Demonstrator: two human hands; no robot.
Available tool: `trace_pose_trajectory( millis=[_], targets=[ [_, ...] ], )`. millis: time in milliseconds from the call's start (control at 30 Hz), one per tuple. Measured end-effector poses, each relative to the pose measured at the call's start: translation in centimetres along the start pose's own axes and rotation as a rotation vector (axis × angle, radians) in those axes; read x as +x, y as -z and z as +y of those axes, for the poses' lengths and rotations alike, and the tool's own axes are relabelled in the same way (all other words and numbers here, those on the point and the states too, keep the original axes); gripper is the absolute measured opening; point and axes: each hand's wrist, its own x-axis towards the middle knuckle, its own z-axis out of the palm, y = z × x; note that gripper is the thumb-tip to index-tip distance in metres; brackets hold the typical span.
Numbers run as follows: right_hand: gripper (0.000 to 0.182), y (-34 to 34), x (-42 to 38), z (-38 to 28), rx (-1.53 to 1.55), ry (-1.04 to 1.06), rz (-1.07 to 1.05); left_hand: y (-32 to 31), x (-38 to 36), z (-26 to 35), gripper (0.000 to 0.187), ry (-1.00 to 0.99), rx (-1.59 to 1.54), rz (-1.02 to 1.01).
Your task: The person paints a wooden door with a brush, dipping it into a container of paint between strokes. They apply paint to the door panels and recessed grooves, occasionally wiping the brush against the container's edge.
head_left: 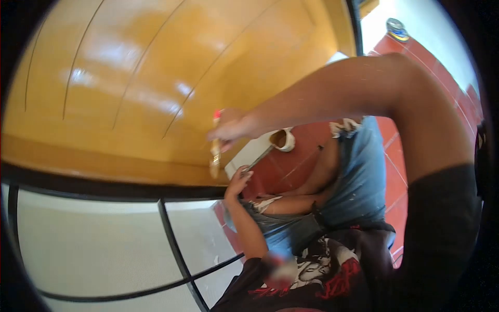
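My right hand (231, 130) is closed around a paintbrush (215, 156) with a red handle end. The brush is held upright in the picture against the glossy yellow-brown wooden panel (208, 99), its bristles near the panel's lower border. Lower down, my left hand (238, 183) has its fingers bent around the end of a thin greyish strip (261, 159), which points toward a white cup (287, 140). The cup holds a brown liquid and stands on the red tiled floor (291, 164), beside my bent legs.
A white slab (250, 154) lies between panel and cup. Black bars (171, 229) with pale panes run along the lower left. A can-like object (397, 29) stands at the upper right near a white wall (442, 26). My jeans (364, 177) are to the right.
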Motion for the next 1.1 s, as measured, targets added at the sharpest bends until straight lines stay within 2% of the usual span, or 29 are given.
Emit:
trace_pose_trajectory(
  millis=[33,100,167,233,267,300,333,433,500,567,600,633,667,700,733,800,867,933,1000,1067,1100],
  targets=[
    [0.033,0.7,1.8,2.0,-0.089,0.028,0.039,-0.6,1.0,-0.1,0.049,-0.011,0.021,-0.012],
    [0.030,1.1,0.5,2.7,0.183,-0.051,0.047,1.8,-0.3,-1.3,0.052,0.004,-0.006,0.062],
    [0.025,0.3,1.4,6.3,0.405,-0.043,0.080,0.4,0.4,-0.3,0.062,0.117,0.044,-0.068],
    [0.022,0.1,-0.6,6.8,0.390,-0.030,0.133,0.5,1.7,-3.0,0.074,-0.006,0.227,-0.018],
    [0.019,0.9,-1.0,7.0,0.433,0.006,0.178,0.4,1.8,-2.3,0.075,0.057,0.179,-0.060],
    [0.023,1.6,-0.8,7.9,0.439,0.012,0.218,0.2,3.3,-5.0,0.075,0.042,0.183,-0.027],
    [0.023,3.1,0.4,9.3,0.397,-0.018,0.210,0.0,3.4,-5.3,0.073,0.039,0.169,0.003],
    [0.025,7.9,3.7,13.5,0.171,0.203,0.393,-0.6,1.5,-3.9,0.073,0.056,0.304,0.069],
    [0.022,10.3,4.0,12.8,0.007,0.264,0.448,-0.8,1.8,-4.0,0.062,0.046,0.344,-0.022],
    [0.024,13.8,3.6,14.0,-0.177,0.242,0.339,-1.8,1.3,-1.8,0.056,0.186,0.419,-0.172],
    [0.025,14.3,3.4,13.8,-0.226,0.223,0.306,-2.2,1.0,-0.7,0.056,0.217,0.411,-0.165],
    [0.025,13.6,2.9,13.2,-0.211,0.223,0.282,-2.7,0.8,0.4,0.054,0.222,0.416,-0.219],
    [0.025,13.1,2.1,12.6,-0.294,0.179,0.365,-3.0,0.9,1.1,0.053,0.219,0.421,-0.271],
    [0.025,12.7,1.8,12.0,-0.383,0.137,0.450,-3.0,1.5,1.6,0.053,0.233,0.416,-0.257],
    [0.025,12.2,1.9,11.7,-0.378,0.139,0.434,-3.0,2.0,1.7,0.052,0.259,0.384,-0.240],
    [0.023,11.1,1.5,12.1,-0.556,0.214,0.439,-3.7,2.8,1.6,0.051,0.302,0.353,-0.238],
    [0.023,10.6,1.5,12.7,-0.583,0.202,0.405,-3.8,3.7,1.7,0.050,0.046,0.512,-0.095],
    [0.022,10.5,1.6,13.2,-0.632,0.199,0.381,-4.4,3.9,1.9,0.052,0.051,0.517,-0.109],
    [0.021,10.1,2.0,14.3,-0.652,0.301,0.342,-4.6,3.8,1.8,0.055,0.066,0.509,-0.117],
    [0.019,9.4,2.3,14.7,-0.683,0.282,0.315,-4.7,3.2,1.4,0.059,0.082,0.517,-0.166],
    [0.017,9.6,2.9,16.0,-0.743,0.309,0.243,-4.6,2.9,1.2,0.059,0.080,0.508,-0.170]
  ],
)
